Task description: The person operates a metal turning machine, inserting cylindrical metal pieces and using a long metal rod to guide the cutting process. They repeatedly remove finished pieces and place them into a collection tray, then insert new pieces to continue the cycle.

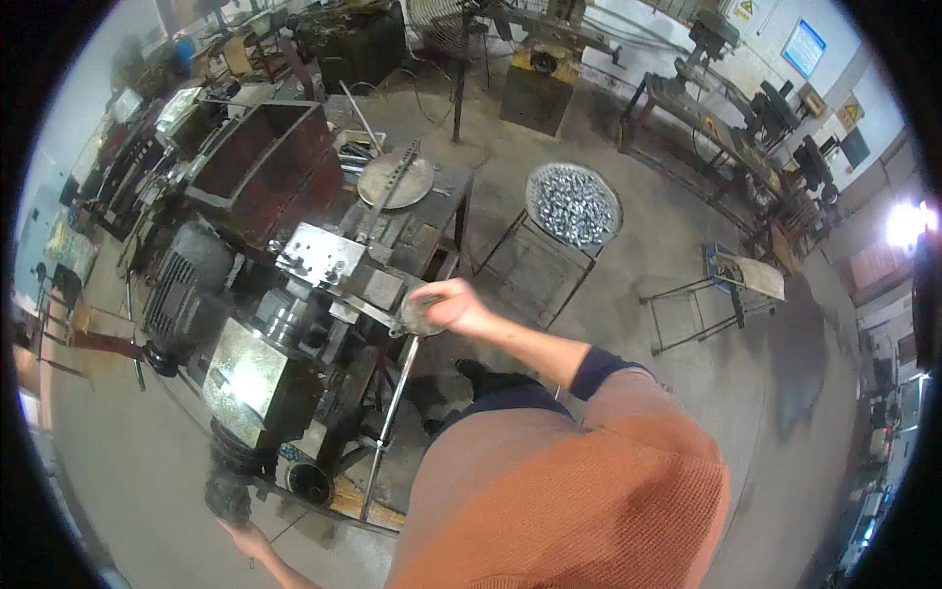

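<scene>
My right hand (pixel 453 305) is closed over the rim of a small round handwheel (pixel 416 314) on the near side of a metal-working machine, a little blurred by motion. Beside the wheel sits the machine's slide with a bright steel block (pixel 321 257) that has several holes in its top. Left of that is a shiny round spindle part (pixel 286 316). At the lower left, my left hand (pixel 247 539) is up against a dark rounded thing (pixel 228 498) near the machine's end. Its fingers are hidden, and I cannot make out whether it grips that thing.
A round tray (pixel 603 187) heaped with small shiny metal parts stands on a wire-frame stand to the right. A round plate (pixel 404 187) lies at the machine's far end. Further right is a low metal-framed stool (pixel 751 275). A long bar (pixel 394 407) slants down before me.
</scene>
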A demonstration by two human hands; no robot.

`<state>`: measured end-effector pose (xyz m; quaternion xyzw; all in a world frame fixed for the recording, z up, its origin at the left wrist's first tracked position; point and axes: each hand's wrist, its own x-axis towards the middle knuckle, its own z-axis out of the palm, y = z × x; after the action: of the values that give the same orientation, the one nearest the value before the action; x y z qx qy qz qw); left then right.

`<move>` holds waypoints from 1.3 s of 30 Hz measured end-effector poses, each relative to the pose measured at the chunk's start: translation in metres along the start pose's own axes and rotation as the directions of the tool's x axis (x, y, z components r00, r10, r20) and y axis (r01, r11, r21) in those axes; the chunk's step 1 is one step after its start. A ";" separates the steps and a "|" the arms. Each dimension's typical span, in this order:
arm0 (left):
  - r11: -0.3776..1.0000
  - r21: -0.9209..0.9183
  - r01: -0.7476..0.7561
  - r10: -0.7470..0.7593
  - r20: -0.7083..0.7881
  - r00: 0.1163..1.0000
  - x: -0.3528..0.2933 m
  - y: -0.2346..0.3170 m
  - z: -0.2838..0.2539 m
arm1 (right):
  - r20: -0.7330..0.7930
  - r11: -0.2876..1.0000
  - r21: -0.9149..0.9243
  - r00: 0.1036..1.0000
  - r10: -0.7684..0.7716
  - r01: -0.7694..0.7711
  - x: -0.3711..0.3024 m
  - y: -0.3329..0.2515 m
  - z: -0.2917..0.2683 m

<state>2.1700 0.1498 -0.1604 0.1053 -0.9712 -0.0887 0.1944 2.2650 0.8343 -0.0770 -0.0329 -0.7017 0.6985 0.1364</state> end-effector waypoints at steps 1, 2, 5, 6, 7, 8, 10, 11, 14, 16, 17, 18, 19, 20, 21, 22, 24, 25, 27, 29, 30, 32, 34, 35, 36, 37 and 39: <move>0.998 -0.064 0.023 -0.019 0.065 0.998 -0.007 0.009 -0.010 | -0.099 0.971 -0.238 0.995 -0.012 -0.012 -0.018 0.009 -0.039; 0.990 -0.132 0.049 -0.031 0.135 0.990 -0.021 0.037 -0.033 | -0.252 0.964 0.016 0.932 0.261 -0.266 -0.039 0.006 -0.070; 0.957 -0.220 0.190 -0.141 0.218 0.966 -0.063 -0.037 -0.031 | -0.485 0.850 -0.322 0.844 0.230 -0.417 -0.074 0.052 -0.177; 0.900 -0.321 0.296 -0.211 0.273 0.938 -0.084 -0.018 -0.023 | -0.538 0.666 -0.544 0.822 0.189 -0.510 -0.090 0.075 -0.219; 0.823 -0.399 0.404 -0.285 0.325 0.902 -0.110 -0.004 -0.026 | -0.563 0.426 -0.707 0.814 0.146 -0.565 -0.102 0.093 -0.256; 0.806 -0.422 0.417 -0.257 0.385 0.886 -0.132 -0.011 -0.031 | -0.586 0.378 -0.708 0.795 0.158 -0.597 -0.109 0.107 -0.286; 0.742 -0.392 0.544 -0.327 0.497 0.804 -0.183 0.001 -0.035 | -0.665 0.272 -0.661 0.713 0.222 -0.700 -0.115 0.133 -0.337; 0.683 -0.341 0.646 -0.426 0.533 0.731 -0.217 0.028 -0.037 | -0.712 0.217 -0.613 0.650 0.264 -0.760 -0.107 0.144 -0.363; 0.463 -0.323 0.825 -0.534 0.642 0.551 -0.272 0.132 -0.080 | -0.765 0.113 -0.558 0.562 0.313 -0.822 -0.092 0.170 -0.427; 0.308 -0.393 0.866 -0.573 0.650 0.499 -0.306 0.181 -0.098 | -0.717 0.229 -0.574 0.617 0.324 -0.787 -0.080 0.178 -0.447; 0.224 -0.416 0.881 -0.565 0.681 0.465 -0.311 0.207 -0.106 | -0.782 0.246 -0.456 0.517 0.348 -0.855 -0.077 0.208 -0.468; 0.150 -0.492 0.858 -0.557 0.675 0.484 -0.329 0.223 -0.114 | -0.779 0.239 -0.429 0.491 0.391 -0.871 -0.065 0.214 -0.471; 0.092 -0.512 0.854 -0.603 0.653 0.457 -0.341 0.239 -0.120 | -0.773 0.225 -0.404 0.463 0.434 -0.887 -0.058 0.219 -0.471; 0.032 -0.544 0.839 -0.644 0.630 0.434 -0.343 0.268 -0.125 | -0.772 0.236 -0.388 0.454 0.445 -0.891 -0.054 0.225 -0.473; 0.048 -0.561 0.827 -0.645 0.614 0.454 -0.347 0.270 -0.127 | -0.758 0.257 -0.381 0.459 0.463 -0.888 -0.051 0.231 -0.476; 0.062 -0.584 0.809 -0.651 0.591 0.476 -0.346 0.263 -0.124 | -0.812 0.260 -0.324 0.409 0.416 -0.909 -0.051 0.251 -0.481; 0.062 -0.568 0.821 -0.616 0.625 0.479 -0.338 0.295 -0.123 | -0.838 0.196 -0.298 0.354 0.415 -0.934 -0.039 0.233 -0.473; 0.140 -0.525 0.840 -0.561 0.657 0.504 -0.298 0.312 -0.112 | -0.698 0.480 -0.440 0.625 0.349 -0.759 -0.075 0.311 -0.535; 0.211 -0.519 0.828 -0.664 0.546 0.511 -0.315 0.341 -0.107 | -0.854 0.265 -0.329 0.405 0.327 -0.907 -0.042 0.274 -0.501; 0.272 -0.477 0.836 -0.642 0.557 0.527 -0.332 0.315 -0.097 | -0.775 0.127 -0.524 0.533 0.340 -0.842 -0.037 0.281 -0.509; 0.312 -0.460 0.831 -0.653 0.532 0.539 -0.344 0.317 -0.097 | -0.736 0.206 -0.557 0.593 0.328 -0.805 -0.034 0.261 -0.499; 0.414 -0.436 0.799 -0.621 0.507 0.598 -0.330 0.331 -0.097 | -0.561 0.023 -0.817 0.804 0.198 -0.576 -0.052 0.298 -0.541; 0.409 -0.426 0.807 -0.630 0.508 0.587 -0.338 0.328 -0.094 | -0.571 -0.051 -0.820 0.807 0.152 -0.570 -0.045 0.289 -0.525; 0.416 -0.419 0.807 -0.608 0.532 0.589 -0.329 0.319 -0.089 | -0.364 -0.139 -0.922 0.931 0.004 -0.360 -0.060 0.306 -0.546; 0.451 -0.346 0.823 -0.663 0.487 0.568 -0.340 0.303 -0.080 | -0.576 -0.027 -0.816 0.808 0.123 -0.578 -0.044 0.297 -0.533; 0.600 -0.098 0.794 -0.719 0.368 0.589 -0.347 0.297 -0.078 | -0.738 0.038 -0.636 0.621 0.264 -0.771 -0.036 0.259 -0.508; 0.674 0.455 0.583 -0.709 0.176 0.682 -0.339 0.288 -0.081 | -0.765 -0.075 -0.642 0.630 0.134 -0.763 -0.037 0.236 -0.493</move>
<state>2.4587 0.4976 -0.1473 0.4643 -0.8845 0.0114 -0.0437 2.3836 1.3091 -0.3220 -0.5276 -0.8488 0.0328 -0.0096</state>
